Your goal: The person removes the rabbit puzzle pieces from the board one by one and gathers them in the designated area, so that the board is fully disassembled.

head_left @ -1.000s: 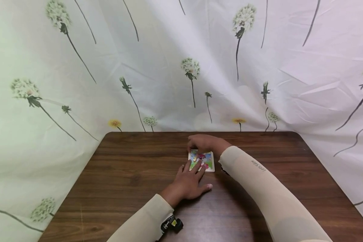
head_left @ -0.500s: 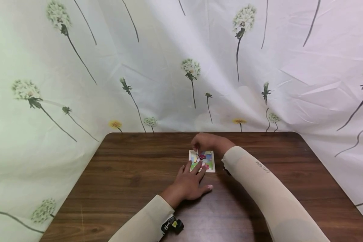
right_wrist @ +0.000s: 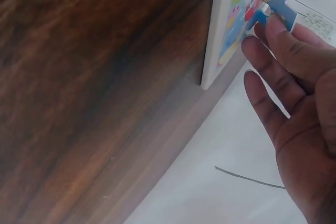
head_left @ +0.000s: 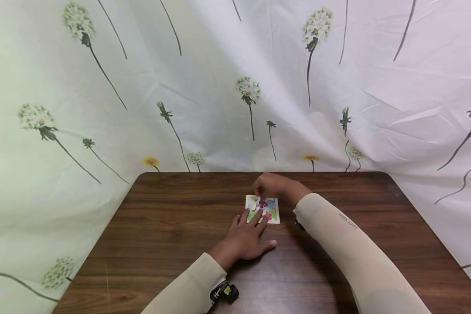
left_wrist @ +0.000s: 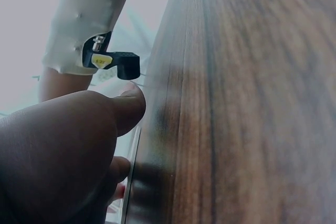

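A small jigsaw puzzle in a white-rimmed tray lies near the far side of the table, printed with a pink cartoon animal. My left hand rests on its near part, fingers spread and straight, thumb out over the wood. At the far edge, my right hand pinches a blue puzzle piece between thumb and fingers, lifted and tilted over the puzzle. In the right wrist view the tray's pale rim shows beside the fingertips, and the piece has a rounded knob. The left fingers hide part of the picture.
The brown wood-grain table has rounded far corners. Behind it hangs a pale cloth printed with dandelions. A black wrist camera sits on the left sleeve, and the right forearm reaches across the table's right side.
My right hand has lifted a piece from the puzzle's far left corner and shifted slightly right with it. The left hand has stayed in place on the puzzle.
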Demonstrator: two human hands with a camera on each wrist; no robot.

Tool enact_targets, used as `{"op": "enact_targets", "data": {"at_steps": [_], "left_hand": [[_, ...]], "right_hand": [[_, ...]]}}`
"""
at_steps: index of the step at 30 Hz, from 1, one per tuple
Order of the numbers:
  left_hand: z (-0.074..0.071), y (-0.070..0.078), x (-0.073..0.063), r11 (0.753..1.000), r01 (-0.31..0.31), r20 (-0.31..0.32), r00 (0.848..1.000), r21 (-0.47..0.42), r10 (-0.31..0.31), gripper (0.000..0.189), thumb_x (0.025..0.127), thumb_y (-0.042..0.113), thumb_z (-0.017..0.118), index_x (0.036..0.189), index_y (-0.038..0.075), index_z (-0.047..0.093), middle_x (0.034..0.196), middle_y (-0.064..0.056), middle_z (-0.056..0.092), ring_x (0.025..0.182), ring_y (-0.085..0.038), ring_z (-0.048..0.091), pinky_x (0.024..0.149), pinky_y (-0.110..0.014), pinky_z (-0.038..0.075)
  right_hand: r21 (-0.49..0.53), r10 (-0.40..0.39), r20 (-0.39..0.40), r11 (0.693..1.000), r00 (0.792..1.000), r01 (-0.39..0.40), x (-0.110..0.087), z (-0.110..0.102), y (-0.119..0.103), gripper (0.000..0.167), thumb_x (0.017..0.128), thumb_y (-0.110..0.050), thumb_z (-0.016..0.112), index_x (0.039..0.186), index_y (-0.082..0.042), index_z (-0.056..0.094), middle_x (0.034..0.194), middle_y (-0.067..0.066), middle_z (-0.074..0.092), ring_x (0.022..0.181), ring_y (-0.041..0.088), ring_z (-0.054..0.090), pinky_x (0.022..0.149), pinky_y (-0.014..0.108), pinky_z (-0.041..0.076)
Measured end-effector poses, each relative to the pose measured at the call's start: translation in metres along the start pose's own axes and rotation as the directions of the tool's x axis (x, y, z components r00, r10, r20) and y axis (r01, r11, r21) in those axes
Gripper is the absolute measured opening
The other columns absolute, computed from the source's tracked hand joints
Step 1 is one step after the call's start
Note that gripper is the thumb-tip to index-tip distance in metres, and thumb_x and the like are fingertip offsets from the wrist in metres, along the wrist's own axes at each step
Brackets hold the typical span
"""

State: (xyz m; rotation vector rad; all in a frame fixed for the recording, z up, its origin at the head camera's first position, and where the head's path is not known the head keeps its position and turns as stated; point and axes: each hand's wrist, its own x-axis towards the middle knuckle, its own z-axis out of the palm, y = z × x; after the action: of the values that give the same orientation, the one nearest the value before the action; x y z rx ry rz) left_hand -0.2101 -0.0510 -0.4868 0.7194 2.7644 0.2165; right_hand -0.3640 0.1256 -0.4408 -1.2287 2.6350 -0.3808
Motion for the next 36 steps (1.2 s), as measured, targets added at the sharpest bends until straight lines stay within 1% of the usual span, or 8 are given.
{"op": "enact_targets", "data": {"at_steps": [9, 12, 18, 22, 26, 29, 33, 36], "left_hand": [[-0.001, 0.001, -0.001, 1.0, -0.001, -0.007, 1.0, -0.009, 0.001, 0.084, 0.107, 0.076, 0.044, 0.175, 0.029, 0.03, 0.185, 0.002, 0.019, 0.173, -0.039, 0.011, 0.135, -0.063, 0.022], [-0.001, 0.0, -0.001, 1.0, 0.005, 0.012, 1.0, 0.003, -0.005, 0.084, 0.107, 0.076, 0.043, 0.175, 0.03, 0.027, 0.186, 0.003, 0.017, 0.173, -0.039, 0.009, 0.135, -0.063, 0.021], [-0.001, 0.001, -0.001, 1.0, -0.002, -0.004, 1.0, 0.009, 0.002, 0.083, 0.107, 0.076, 0.043, 0.175, 0.03, 0.029, 0.185, 0.002, 0.019, 0.173, -0.039, 0.011, 0.135, -0.063, 0.022], [-0.001, 0.001, -0.002, 1.0, 0.0, -0.014, 1.0, 0.008, 0.0, 0.084, 0.107, 0.077, 0.043, 0.175, 0.03, 0.029, 0.185, 0.003, 0.019, 0.173, -0.038, 0.011, 0.135, -0.063, 0.023], [-0.001, 0.002, -0.002, 1.0, 0.001, -0.015, 1.0, 0.007, -0.001, 0.084, 0.106, 0.077, 0.043, 0.175, 0.03, 0.03, 0.185, 0.002, 0.02, 0.172, -0.039, 0.012, 0.135, -0.063, 0.023], [-0.001, 0.003, -0.002, 1.0, 0.0, -0.012, 1.0, 0.003, 0.0, 0.084, 0.107, 0.076, 0.044, 0.175, 0.029, 0.03, 0.185, 0.002, 0.019, 0.172, -0.04, 0.012, 0.135, -0.064, 0.022], [0.001, 0.003, -0.001, 1.0, 0.003, -0.009, 1.0, -0.001, -0.003, 0.084, 0.107, 0.075, 0.045, 0.175, 0.029, 0.029, 0.186, 0.002, 0.018, 0.172, -0.04, 0.01, 0.135, -0.064, 0.021], [0.001, 0.003, 0.0, 1.0, 0.007, -0.002, 1.0, 0.006, -0.007, 0.084, 0.107, 0.075, 0.045, 0.175, 0.029, 0.027, 0.186, 0.002, 0.016, 0.173, -0.04, 0.009, 0.135, -0.065, 0.02]], "right_hand": [[-0.076, -0.013, -0.016, 0.997, 1.0, 0.011, -0.003, 0.001, -0.004, 0.035, 0.099, 0.012, 0.062, 0.081, -0.017, 0.07, 0.077, -0.004, 0.063, 0.067, 0.008, 0.048, 0.067, 0.027, 0.046], [-0.059, 0.001, -0.022, 0.998, 1.0, -0.002, -0.006, 0.001, -0.006, 0.028, 0.103, 0.006, 0.066, 0.087, -0.016, 0.071, 0.081, -0.005, 0.065, 0.07, 0.008, 0.052, 0.069, 0.028, 0.048], [0.014, 0.0, -0.102, 1.0, 0.995, 0.002, -0.02, 0.004, -0.005, 0.009, 0.105, -0.005, 0.073, 0.102, -0.014, 0.076, 0.096, -0.003, 0.075, 0.084, 0.008, 0.066, 0.079, 0.033, 0.058], [0.073, -0.017, -0.2, 0.997, 0.98, 0.033, -0.029, 0.009, 0.002, 0.009, 0.106, -0.009, 0.072, 0.106, -0.015, 0.077, 0.101, -0.002, 0.077, 0.09, 0.011, 0.07, 0.083, 0.037, 0.06], [0.158, -0.007, -0.28, 0.986, 0.96, 0.054, -0.041, 0.012, 0.012, 0.015, 0.108, -0.005, 0.068, 0.115, -0.009, 0.08, 0.112, 0.003, 0.079, 0.1, 0.016, 0.072, 0.088, 0.037, 0.06], [0.25, 0.034, -0.29, 0.967, 0.956, 0.041, -0.051, 0.015, 0.02, 0.021, 0.108, 0.001, 0.063, 0.121, -0.002, 0.079, 0.111, 0.008, 0.075, 0.089, 0.02, 0.073, 0.079, 0.034, 0.061], [0.313, 0.105, -0.263, 0.95, 0.959, -0.018, -0.063, 0.018, 0.028, 0.025, 0.11, 0.004, 0.058, 0.124, 0.0, 0.079, 0.104, 0.009, 0.069, 0.072, 0.017, 0.067, 0.067, 0.029, 0.058], [0.319, 0.149, -0.236, 0.945, 0.96, -0.068, -0.07, 0.018, 0.031, 0.029, 0.11, 0.005, 0.057, 0.126, -0.003, 0.079, 0.104, 0.01, 0.069, 0.073, 0.013, 0.063, 0.067, 0.028, 0.055]]}}
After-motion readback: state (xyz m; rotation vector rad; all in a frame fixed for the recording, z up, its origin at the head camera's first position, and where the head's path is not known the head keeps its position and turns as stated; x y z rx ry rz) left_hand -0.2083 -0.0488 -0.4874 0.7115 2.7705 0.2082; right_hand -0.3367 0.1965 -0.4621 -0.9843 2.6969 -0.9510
